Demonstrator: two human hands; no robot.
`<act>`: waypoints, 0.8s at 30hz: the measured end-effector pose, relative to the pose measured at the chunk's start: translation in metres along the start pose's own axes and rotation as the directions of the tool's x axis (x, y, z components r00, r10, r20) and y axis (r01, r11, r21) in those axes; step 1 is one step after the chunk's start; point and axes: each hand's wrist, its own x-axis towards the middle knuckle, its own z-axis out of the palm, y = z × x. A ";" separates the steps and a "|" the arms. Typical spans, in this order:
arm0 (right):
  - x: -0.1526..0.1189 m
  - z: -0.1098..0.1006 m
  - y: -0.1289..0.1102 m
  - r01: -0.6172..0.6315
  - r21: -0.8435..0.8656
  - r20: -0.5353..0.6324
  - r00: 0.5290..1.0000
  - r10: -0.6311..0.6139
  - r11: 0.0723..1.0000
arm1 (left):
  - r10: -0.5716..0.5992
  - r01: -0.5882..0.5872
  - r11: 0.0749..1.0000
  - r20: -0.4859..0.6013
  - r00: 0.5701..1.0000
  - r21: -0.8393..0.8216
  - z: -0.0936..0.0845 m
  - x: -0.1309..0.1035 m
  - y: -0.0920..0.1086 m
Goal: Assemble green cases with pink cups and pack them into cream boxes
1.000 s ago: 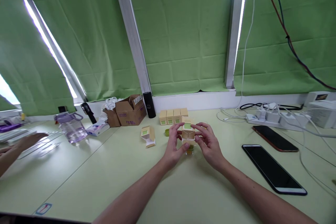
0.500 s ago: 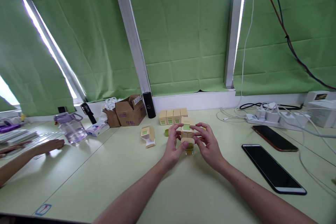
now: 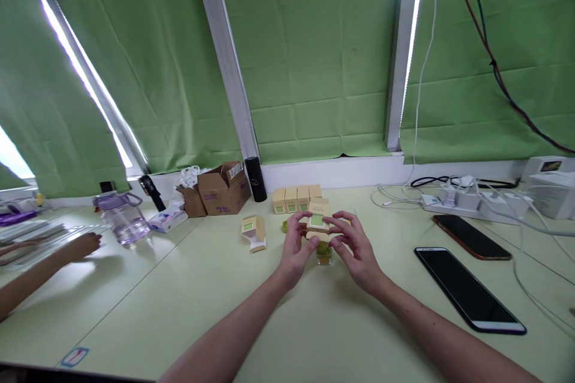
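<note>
Between my two hands is a small kraft-paper box (image 3: 318, 221) with a green square on it, its flap open towards me. My left hand (image 3: 295, 254) grips its left side, fingers on top and thumb at the flap. From the right, my right hand (image 3: 358, 256) pinches the same box with its fingertips. Just below the flap, a small glass jar (image 3: 324, 255) with green and amber colours stands on the table, partly covered by the box and fingers. Another open kraft box (image 3: 254, 233) lies to the left. A small green item (image 3: 284, 226) peeks out behind my left hand.
Several closed kraft boxes (image 3: 296, 198) stand in a row at the back. A cardboard carton (image 3: 223, 191), a black cylinder (image 3: 256, 179) and a purple water bottle (image 3: 121, 218) are left. Phones (image 3: 469, 290) and a power strip (image 3: 467, 203) lie right. Another person's hand (image 3: 83, 246) is far left.
The box in my hands has tilted slightly and shifted a little to the left, showing more of the jar below. The other person's hand has moved left.
</note>
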 end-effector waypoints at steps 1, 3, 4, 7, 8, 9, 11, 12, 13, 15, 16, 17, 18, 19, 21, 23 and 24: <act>0.000 0.000 0.000 0.003 -0.004 -0.001 1.000 -0.003 1.000 | 0.001 -0.001 1.000 0.000 1.000 0.001 0.000 0.000 0.001; 0.000 0.000 -0.001 0.007 -0.012 -0.002 1.000 -0.007 1.000 | 0.001 -0.001 1.000 -0.011 1.000 0.000 0.000 0.000 0.001; -0.001 0.001 -0.001 0.009 -0.015 -0.001 1.000 -0.009 1.000 | 0.001 -0.001 1.000 -0.017 1.000 0.002 0.000 0.000 0.001; -0.001 0.001 -0.001 0.009 -0.016 0.004 1.000 -0.009 1.000 | 0.004 -0.004 1.000 -0.020 1.000 0.012 0.000 0.000 0.001; -0.001 0.001 -0.001 0.010 -0.014 0.004 1.000 -0.010 1.000 | 0.005 -0.005 1.000 -0.019 1.000 0.015 0.000 0.000 0.001; -0.001 0.001 -0.002 0.010 -0.013 0.004 1.000 -0.010 1.000 | 0.005 -0.005 1.000 -0.016 1.000 0.019 0.000 0.000 0.001; -0.001 0.001 -0.002 0.009 -0.011 0.002 1.000 -0.009 1.000 | 0.009 -0.008 1.000 -0.015 1.000 0.028 0.000 0.001 0.000; -0.001 0.001 -0.002 0.009 -0.012 0.002 1.000 -0.009 1.000 | 0.011 -0.010 0.999 -0.016 1.000 0.033 -0.001 0.001 0.000; -0.001 0.001 -0.003 0.009 -0.014 0.003 1.000 -0.009 1.000 | 0.012 -0.011 0.999 -0.017 1.000 0.037 -0.001 0.001 0.000; -0.001 0.001 -0.003 0.009 -0.019 0.007 1.000 -0.009 1.000 | 0.015 -0.014 0.999 -0.021 1.000 0.043 -0.001 0.001 -0.002; -0.001 0.001 -0.002 0.010 -0.021 0.009 1.000 -0.010 1.000 | 0.018 -0.017 0.999 -0.025 1.000 0.046 -0.001 0.001 -0.002; -0.001 0.001 -0.002 0.011 -0.023 0.010 1.000 -0.011 1.000 | 0.021 -0.020 0.999 -0.029 0.999 0.049 -0.001 0.001 -0.003; -0.001 0.001 -0.002 0.013 -0.025 0.011 1.000 -0.012 1.000 | 0.024 -0.022 0.998 -0.031 0.999 0.053 -0.001 0.001 -0.003; -0.001 0.001 -0.002 0.014 -0.026 0.010 1.000 -0.013 1.000 | 0.027 -0.025 0.998 -0.035 0.999 0.058 -0.001 0.001 -0.003; -0.001 0.001 -0.002 0.015 -0.024 0.010 1.000 -0.015 1.000 | 0.034 -0.031 0.997 -0.036 0.999 0.072 -0.001 0.001 -0.004; -0.001 0.002 -0.002 0.016 -0.021 0.005 1.000 -0.016 1.000 | 0.043 -0.040 0.995 -0.032 0.999 0.090 -0.002 0.001 -0.005; -0.001 0.002 -0.003 0.015 -0.020 0.001 1.000 -0.015 1.000 | 0.051 -0.048 0.994 -0.029 0.998 0.103 -0.002 0.002 -0.006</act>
